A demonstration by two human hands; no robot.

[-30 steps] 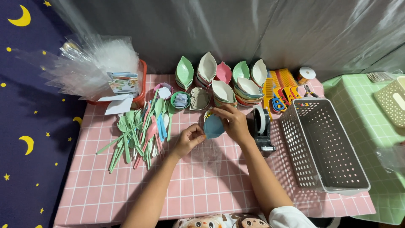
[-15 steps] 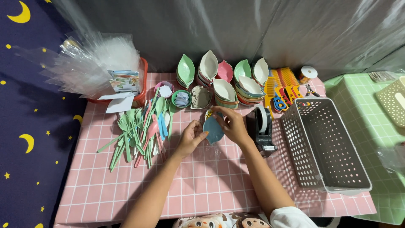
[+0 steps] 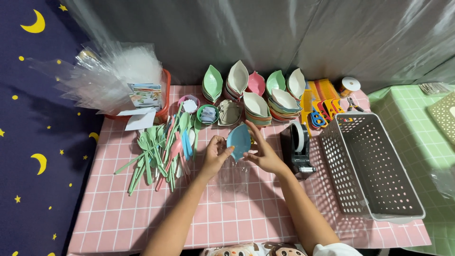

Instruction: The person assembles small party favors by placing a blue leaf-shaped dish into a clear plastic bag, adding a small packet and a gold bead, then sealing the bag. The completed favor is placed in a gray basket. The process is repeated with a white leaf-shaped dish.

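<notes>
Left hand: the left hand (image 3: 215, 154) is raised over the pink checked tablecloth (image 3: 142, 218), fingers curled, fingertips touching the left edge of a blue leaf-shaped dish (image 3: 238, 141).
Right hand: the right hand (image 3: 263, 154) grips the same dish from the right, thumb and fingers spread about its rim.
Dish: held upright between both hands, above the table's middle; a clear plastic bag (image 3: 233, 174) hangs just beneath it (whether the dish's lower end is already inside the bag cannot be told).
Left of hands: a loose heap of green, pink and blue plastic spoons (image 3: 161, 149) lies on the cloth, near the left hand.
Behind hands: stacks of leaf-shaped dishes (image 3: 256, 95) in green, white and pink, standing in rows; two small round bowls (image 3: 199, 109) beside them.
Right of hands: a black tape dispenser (image 3: 297, 149) just beside the right wrist; beyond it a grey perforated basket (image 3: 374, 170).
Far left corner: a red tub (image 3: 164, 99) crammed with clear bags.
</notes>
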